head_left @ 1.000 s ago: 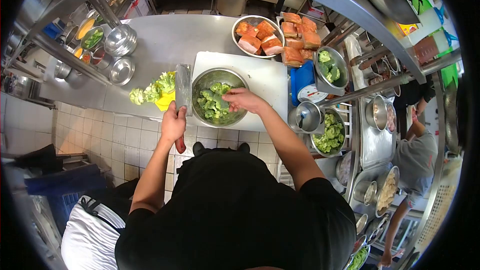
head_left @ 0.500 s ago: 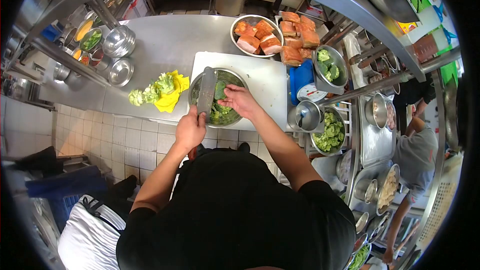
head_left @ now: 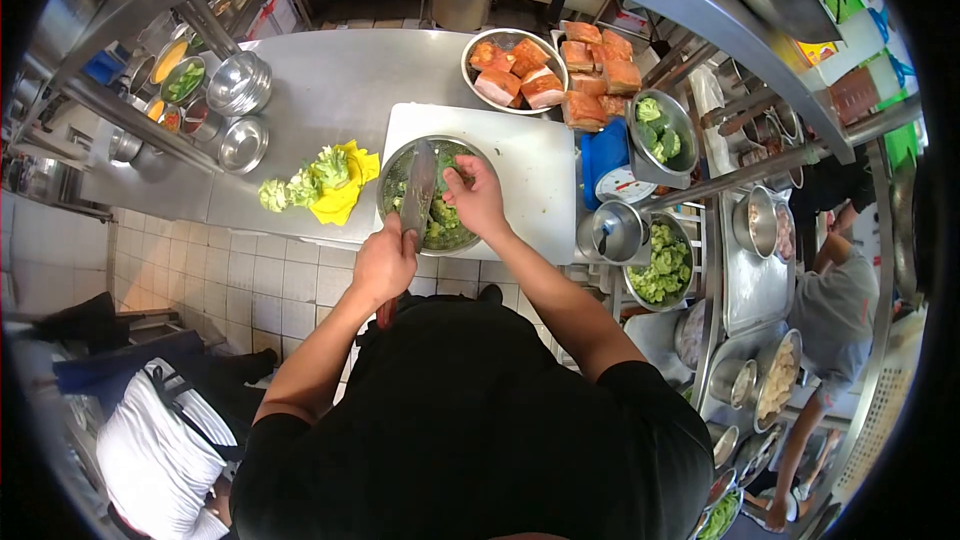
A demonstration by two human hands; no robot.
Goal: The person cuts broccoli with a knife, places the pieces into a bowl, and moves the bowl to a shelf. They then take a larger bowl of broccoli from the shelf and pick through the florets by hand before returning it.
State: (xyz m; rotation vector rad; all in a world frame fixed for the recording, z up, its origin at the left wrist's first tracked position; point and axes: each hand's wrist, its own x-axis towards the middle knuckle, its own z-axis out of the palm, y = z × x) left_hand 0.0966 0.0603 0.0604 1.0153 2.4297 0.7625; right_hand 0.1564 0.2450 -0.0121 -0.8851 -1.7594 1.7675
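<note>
A: Status at the bowl?

B: Left hand has its fingers wrapped tight on the cleaver handle, with the blade over the bowl's left half. Right hand is over the bowl's centre, fingers pinched on a broccoli piece against the blade.

A: Progress?

B: My read is partway. The bowl is well filled with cut florets. Left of the bowl, a few broccoli heads lie whole on the yellow cloth; those look like what's left. Right of the bowl, a second bowl of florets looks finished.

A: What's the bowl on?

B: White board beneath the bowl, table beyond it.

A: Labels?

B: None legible. Scale dial right of the bowl is too small to read.
</note>
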